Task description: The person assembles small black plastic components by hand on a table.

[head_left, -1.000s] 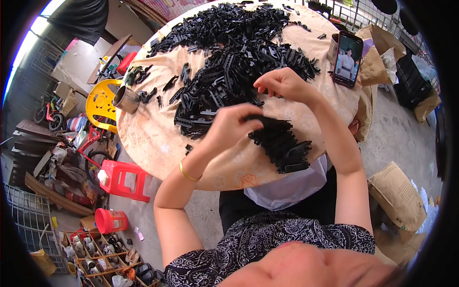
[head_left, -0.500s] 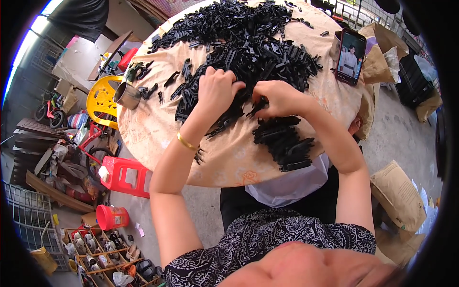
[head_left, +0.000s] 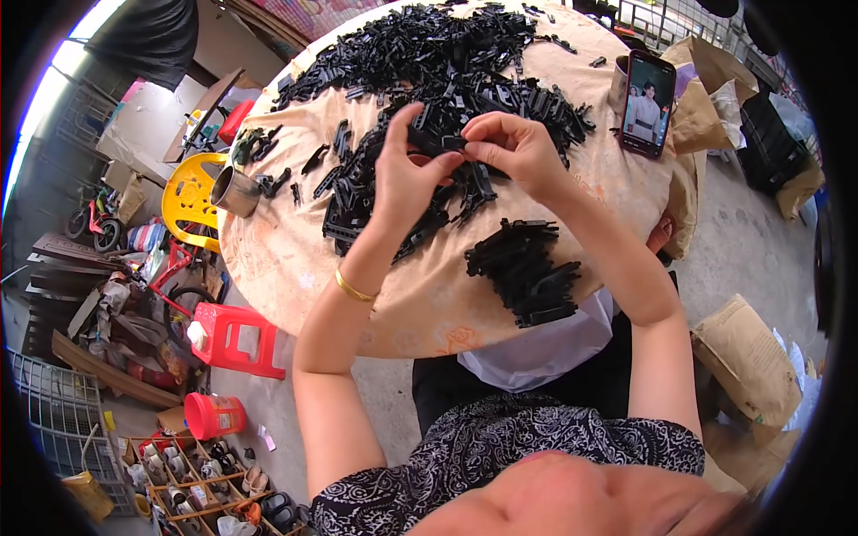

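Note:
Both hands meet over the near part of a heap of black plastic parts [head_left: 420,49] on a round cloth-covered table [head_left: 277,268]. A slim black plastic part [head_left: 427,140] is held between them. My left hand [head_left: 407,174] curls around its left end, thumb and index finger closed on it. My right hand [head_left: 514,152] pinches its right end between thumb and fingertips. The part's exact shape is partly hidden by the fingers. Closer to me, below the right hand, lies a neat stack of similar black parts [head_left: 525,272].
A phone [head_left: 648,103] leans against a metal cup at the right of the table; another metal cup [head_left: 236,191] lies tipped at the left. A yellow chair [head_left: 188,198], red stool [head_left: 234,341] and red bucket [head_left: 214,416] stand to the left. Brown paper bags [head_left: 746,357] are at right.
My hands have come together and moved up over the heap. The right hand was lower, at the heap's near edge with black pieces; now both hands hold one black part.

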Demonstrator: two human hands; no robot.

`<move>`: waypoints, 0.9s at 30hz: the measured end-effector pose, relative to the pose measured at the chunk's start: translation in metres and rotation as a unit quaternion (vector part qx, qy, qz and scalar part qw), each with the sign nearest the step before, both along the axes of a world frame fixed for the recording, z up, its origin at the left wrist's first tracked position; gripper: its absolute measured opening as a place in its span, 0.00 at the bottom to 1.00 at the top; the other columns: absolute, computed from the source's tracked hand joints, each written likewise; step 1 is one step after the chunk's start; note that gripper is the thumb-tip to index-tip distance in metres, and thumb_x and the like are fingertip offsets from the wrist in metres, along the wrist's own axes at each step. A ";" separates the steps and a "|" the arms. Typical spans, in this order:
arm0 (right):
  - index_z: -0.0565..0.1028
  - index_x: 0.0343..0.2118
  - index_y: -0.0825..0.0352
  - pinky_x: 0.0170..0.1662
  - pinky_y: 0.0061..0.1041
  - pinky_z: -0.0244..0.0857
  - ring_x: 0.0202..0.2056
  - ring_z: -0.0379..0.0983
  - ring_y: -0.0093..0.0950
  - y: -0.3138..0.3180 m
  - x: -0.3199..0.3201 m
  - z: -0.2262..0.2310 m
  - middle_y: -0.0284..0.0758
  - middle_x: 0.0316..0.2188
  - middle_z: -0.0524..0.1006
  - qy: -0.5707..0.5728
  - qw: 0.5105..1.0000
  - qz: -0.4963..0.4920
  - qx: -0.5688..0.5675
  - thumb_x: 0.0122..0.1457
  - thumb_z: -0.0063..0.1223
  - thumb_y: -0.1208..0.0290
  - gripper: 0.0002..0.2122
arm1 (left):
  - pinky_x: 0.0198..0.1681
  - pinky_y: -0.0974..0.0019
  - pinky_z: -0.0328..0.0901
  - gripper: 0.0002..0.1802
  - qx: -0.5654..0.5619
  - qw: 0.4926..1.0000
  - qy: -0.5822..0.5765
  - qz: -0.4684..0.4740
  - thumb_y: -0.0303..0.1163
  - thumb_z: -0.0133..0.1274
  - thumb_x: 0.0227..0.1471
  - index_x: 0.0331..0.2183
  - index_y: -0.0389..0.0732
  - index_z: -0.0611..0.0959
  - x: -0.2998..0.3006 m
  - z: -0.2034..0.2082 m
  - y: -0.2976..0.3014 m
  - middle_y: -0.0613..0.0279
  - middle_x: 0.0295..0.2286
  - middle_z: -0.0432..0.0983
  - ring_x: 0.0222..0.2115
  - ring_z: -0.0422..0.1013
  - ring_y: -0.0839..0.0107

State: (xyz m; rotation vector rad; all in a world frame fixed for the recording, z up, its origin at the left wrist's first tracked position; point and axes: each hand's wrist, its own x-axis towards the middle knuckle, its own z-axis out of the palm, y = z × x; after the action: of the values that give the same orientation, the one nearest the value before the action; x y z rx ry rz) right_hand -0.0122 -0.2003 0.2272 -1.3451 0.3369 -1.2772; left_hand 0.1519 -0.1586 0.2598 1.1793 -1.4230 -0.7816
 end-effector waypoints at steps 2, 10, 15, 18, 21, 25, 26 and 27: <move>0.76 0.33 0.73 0.38 0.16 0.69 0.33 0.74 0.19 0.007 0.000 0.004 0.32 0.29 0.77 0.011 1.000 -0.021 0.007 0.52 0.55 0.82 0.06 | 0.23 0.76 0.67 0.32 0.016 0.999 -0.040 0.020 0.23 0.63 0.38 0.47 0.37 0.67 -0.003 -0.003 0.004 0.61 0.24 0.75 0.23 0.72 0.78; 0.76 0.33 0.69 0.35 0.21 0.68 0.31 0.75 0.23 0.011 0.001 0.004 0.34 0.29 0.77 0.160 0.923 -0.220 -0.271 0.47 0.59 0.81 0.09 | 0.29 0.77 0.67 0.20 -0.036 0.997 -0.065 0.020 0.24 0.59 0.43 0.40 0.34 0.72 -0.006 -0.009 0.012 0.62 0.25 0.75 0.26 0.72 0.80; 0.75 0.33 0.70 0.34 0.21 0.68 0.31 0.74 0.26 0.014 0.000 0.007 0.36 0.30 0.77 0.157 0.891 -0.261 -0.337 0.46 0.58 0.83 0.10 | 0.32 0.78 0.67 0.12 0.034 0.987 0.146 -0.049 0.22 0.54 0.50 0.38 0.31 0.72 -0.004 -0.004 0.018 0.59 0.28 0.75 0.29 0.72 0.78; 0.75 0.35 0.69 0.35 0.22 0.68 0.31 0.75 0.28 0.013 0.000 0.009 0.38 0.30 0.76 0.180 0.870 -0.261 -0.378 0.47 0.59 0.80 0.11 | 0.34 0.78 0.67 0.15 0.013 0.987 0.147 -0.056 0.22 0.54 0.49 0.40 0.31 0.72 0.000 -0.007 0.013 0.58 0.30 0.75 0.31 0.72 0.78; 0.74 0.37 0.70 0.36 0.23 0.68 0.32 0.75 0.27 0.012 -0.001 0.017 0.38 0.31 0.77 0.186 0.814 -0.343 -0.430 0.46 0.61 0.76 0.13 | 0.33 0.77 0.67 0.18 -0.031 0.995 0.070 -0.068 0.21 0.55 0.48 0.43 0.31 0.73 0.006 -0.004 0.015 0.58 0.31 0.76 0.31 0.71 0.79; 0.74 0.38 0.71 0.35 0.25 0.69 0.31 0.75 0.30 0.008 -0.011 0.011 0.41 0.31 0.77 0.269 0.937 -0.094 -0.202 0.45 0.64 0.71 0.17 | 0.27 0.75 0.65 0.14 -0.058 0.984 -0.168 -0.011 0.21 0.57 0.45 0.38 0.35 0.79 0.011 -0.008 0.016 0.59 0.26 0.78 0.24 0.70 0.82; 0.74 0.39 0.72 0.35 0.24 0.69 0.30 0.76 0.29 0.007 -0.012 0.011 0.41 0.32 0.78 0.290 0.921 -0.113 -0.235 0.45 0.63 0.72 0.17 | 0.27 0.75 0.65 0.14 -0.058 0.984 -0.168 -0.012 0.21 0.57 0.45 0.38 0.35 0.79 0.009 -0.007 0.016 0.59 0.26 0.78 0.24 0.70 0.82; 0.75 0.37 0.72 0.34 0.23 0.69 0.29 0.76 0.28 0.008 -0.011 0.012 0.42 0.30 0.78 0.276 0.926 -0.118 -0.231 0.45 0.62 0.75 0.15 | 0.26 0.75 0.64 0.14 -0.097 0.980 -0.174 -0.009 0.22 0.57 0.44 0.38 0.35 0.79 0.008 -0.007 0.017 0.60 0.24 0.78 0.22 0.69 0.82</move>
State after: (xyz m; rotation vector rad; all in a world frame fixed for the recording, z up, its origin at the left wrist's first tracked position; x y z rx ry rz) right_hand -0.0233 -0.1927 0.2388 -2.1280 0.6281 -1.1936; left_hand 0.1594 -0.1417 0.2524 1.1898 -1.7562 -0.4473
